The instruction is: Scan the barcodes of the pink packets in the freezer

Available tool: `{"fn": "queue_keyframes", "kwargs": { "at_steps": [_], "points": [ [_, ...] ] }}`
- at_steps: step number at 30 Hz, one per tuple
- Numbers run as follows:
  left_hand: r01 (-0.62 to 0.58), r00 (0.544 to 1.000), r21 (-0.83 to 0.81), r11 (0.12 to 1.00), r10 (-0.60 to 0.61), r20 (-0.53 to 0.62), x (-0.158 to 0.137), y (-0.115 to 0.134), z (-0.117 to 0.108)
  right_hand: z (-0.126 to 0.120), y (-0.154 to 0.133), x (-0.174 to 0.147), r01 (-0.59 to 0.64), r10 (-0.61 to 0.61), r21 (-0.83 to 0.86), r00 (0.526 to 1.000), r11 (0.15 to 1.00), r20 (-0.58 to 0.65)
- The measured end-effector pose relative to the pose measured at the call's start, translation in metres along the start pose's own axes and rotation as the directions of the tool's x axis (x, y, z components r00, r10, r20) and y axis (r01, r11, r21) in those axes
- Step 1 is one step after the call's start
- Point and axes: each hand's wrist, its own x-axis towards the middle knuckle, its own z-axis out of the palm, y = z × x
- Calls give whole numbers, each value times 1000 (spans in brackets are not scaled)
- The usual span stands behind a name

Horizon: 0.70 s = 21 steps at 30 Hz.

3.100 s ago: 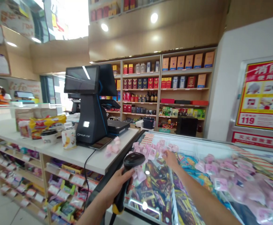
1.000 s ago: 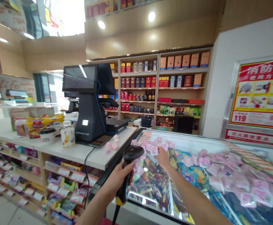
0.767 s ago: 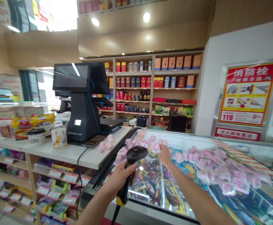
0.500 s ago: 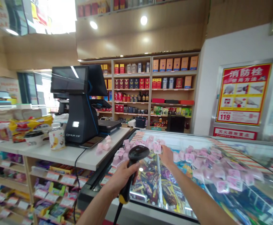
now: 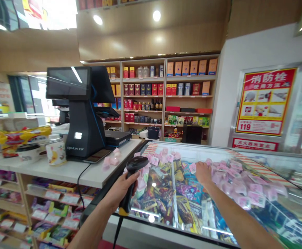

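Observation:
My left hand (image 5: 125, 186) is wrapped round the grip of a black barcode scanner (image 5: 136, 164) with a yellow-marked base. Its cable hangs down from the handle, and the scanner head points forward over the glass. Over the glass-topped freezer, my right hand (image 5: 204, 172) is closed at a small pink packet (image 5: 192, 168) with a printed label. The packet sits by the thumb side; part of the grip is hidden. Similar pink packets (image 5: 234, 178) form a large pile right of this hand. Another group of pink packets (image 5: 163, 157) lies on the glass to the left.
Wrapped frozen treats (image 5: 153, 193) show under the glass. On the white counter (image 5: 93, 174) at left stand a black cash register (image 5: 82, 131), a fruit-printed cup (image 5: 56, 152) and a few more pink packets (image 5: 111, 159). A shelf of boxed goods (image 5: 144, 89) stands behind.
My right hand has moved right, from the left group of packets to the edge of the right pile. The left hand and scanner have shifted left and slightly down. The view has shifted slightly too.

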Motion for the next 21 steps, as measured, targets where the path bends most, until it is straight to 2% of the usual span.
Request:
{"fn": "queue_keyframes", "kwargs": {
  "at_steps": [3, 5, 7, 10, 12, 14, 16, 21],
  "points": [
    [-10, 999, -15, 1000, 9, -35, 1, -1, -7, -8, -4, 4, -6, 8, 47, 999, 999, -38],
    [-17, 999, -15, 1000, 17, -27, 3, -2, -10, -14, -19, 9, 8, 2, 124, 997, 992, -82],
    [-18, 1000, -17, 1000, 18, -8, 5, -3, -12, -19, -46, 14, 3, 17, 246, 997, 969, -76],
    [-8, 1000, -12, 1000, 8, 2, 7, -3, -13, -17, -101, 22, -16, -9, 470, 999, 882, 50],
    [-5, 1000, -8, 1000, 5, -4, 6, -2, -13, -11, -137, 25, -72, -9, 561, 990, 824, 141],
    [3, 1000, -17, 1000, -3, -12, 5, -2, -13, -3, -165, 26, -139, 15, 570, 976, 810, 216],
    [11, 1000, -37, 999, -12, -14, 4, -2, -14, 5, -182, 26, -183, 46, 525, 963, 831, 264],
    [5, 1000, -50, 999, -4, 30, 3, -2, -16, 14, -188, 28, -174, 49, 481, 964, 859, 262]
  ]
}}
